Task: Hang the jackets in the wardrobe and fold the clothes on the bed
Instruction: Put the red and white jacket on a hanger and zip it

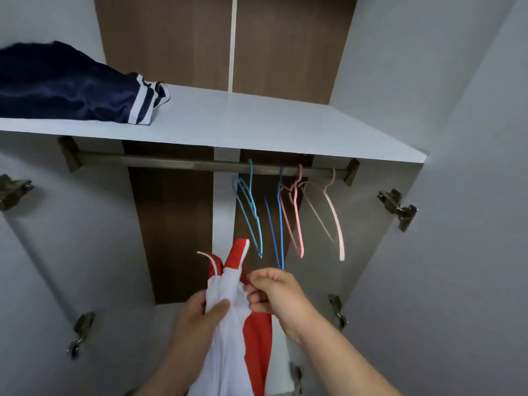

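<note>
Both hands hold a red and white jacket (230, 352) up in front of the open wardrobe (457, 110), low in the view and below the rail (171, 161). The left hand (200, 315) grips the bunched white fabric, thumb laid across the front of it. The right hand (274, 292) has its fingers curled and pinches the jacket's edge just beside the zip. The red collar, with its white zip teeth, stands up above the two hands. A thin pale curve pokes out to the left of the collar; it may be the hook of a hanger, but the view is too poor to be sure. Four hangers hang toward the right end of the rail: a light blue hanger (251, 212), a dark blue hanger (280, 224), a pink hanger (295, 224) and a cream hanger (334, 218). Above the rail is a white shelf (257, 121). A navy garment (65, 90) with white stripes lies crumpled at the shelf's left end. Metal hinges (398, 208) sit on the side walls.
</note>
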